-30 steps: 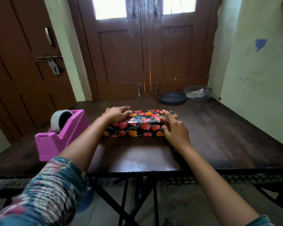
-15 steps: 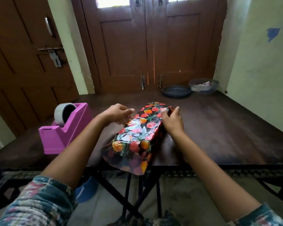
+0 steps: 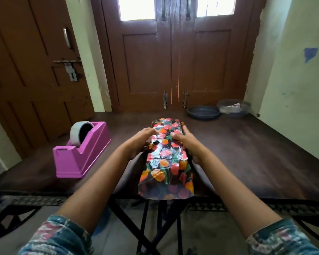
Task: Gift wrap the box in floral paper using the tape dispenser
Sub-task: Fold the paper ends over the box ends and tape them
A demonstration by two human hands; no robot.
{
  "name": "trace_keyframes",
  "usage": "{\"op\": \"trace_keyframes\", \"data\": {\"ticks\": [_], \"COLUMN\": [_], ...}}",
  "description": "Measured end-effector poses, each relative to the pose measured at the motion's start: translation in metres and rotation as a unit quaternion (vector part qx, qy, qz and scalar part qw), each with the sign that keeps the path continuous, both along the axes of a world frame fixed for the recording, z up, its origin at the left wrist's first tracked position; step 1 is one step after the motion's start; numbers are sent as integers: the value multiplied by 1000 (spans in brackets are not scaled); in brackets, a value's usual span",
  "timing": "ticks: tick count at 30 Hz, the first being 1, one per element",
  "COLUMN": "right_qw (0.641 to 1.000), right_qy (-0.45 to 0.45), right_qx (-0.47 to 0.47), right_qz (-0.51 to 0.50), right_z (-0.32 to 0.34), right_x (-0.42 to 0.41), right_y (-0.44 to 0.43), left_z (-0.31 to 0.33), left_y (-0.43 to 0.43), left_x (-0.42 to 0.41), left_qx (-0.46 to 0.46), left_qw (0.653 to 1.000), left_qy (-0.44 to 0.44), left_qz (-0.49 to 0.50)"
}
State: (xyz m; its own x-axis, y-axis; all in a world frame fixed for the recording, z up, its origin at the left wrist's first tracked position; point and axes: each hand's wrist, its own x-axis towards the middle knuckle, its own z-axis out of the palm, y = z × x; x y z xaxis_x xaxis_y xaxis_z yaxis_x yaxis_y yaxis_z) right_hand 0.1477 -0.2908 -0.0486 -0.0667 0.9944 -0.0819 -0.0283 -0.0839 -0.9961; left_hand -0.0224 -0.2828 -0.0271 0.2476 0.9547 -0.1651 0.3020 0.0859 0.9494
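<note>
The box, wrapped in black paper with red and orange flowers, lies lengthwise on the dark wooden table, pointing away from me. Its near paper end stands open and overhangs the table's front edge. My left hand holds the box's left side, fingers on top. My right hand grips the right side, thumb on top. A pink tape dispenser with a grey roll stands to the left, apart from both hands.
A dark shallow dish and a clear bowl sit at the table's far right edge, by brown double doors. A pale wall runs along the right. The table's metal legs show below the front edge.
The box has been turned from lying crosswise to pointing away from me, and drawn nearer so its open paper end hangs over the front edge. Both hands stayed on it.
</note>
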Motion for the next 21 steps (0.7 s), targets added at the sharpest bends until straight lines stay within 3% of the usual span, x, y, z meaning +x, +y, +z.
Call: {"op": "trace_keyframes", "data": {"ticks": [2,5,9,13,18,21], "right_qw": [999,999,993,973,967,965], "right_qy": [29,-16,17,88,64,39], "right_qx": [-37,-27,105,205,239,249], "right_qz": [-23,-42,-51,-55,-52,-76], "right_z": [4,11,32,59,67,61], "right_x": [-6,-14,-7,0,0,-3], "right_y": [3,-1,-12,-21,-30,-36], "left_z": [4,9,23,41,39,34], "left_y": [-3,-11,-8,-11,-20,-27], "left_x": [5,17,18,14,8,6], "left_qx": [-23,-10,74,178,241,276], "left_qw": [999,999,984,954,938,940], "left_qy": [-5,-20,-159,-238,-240,-192], "left_qz": [-27,-38,-40,-40,-63,-64]}}
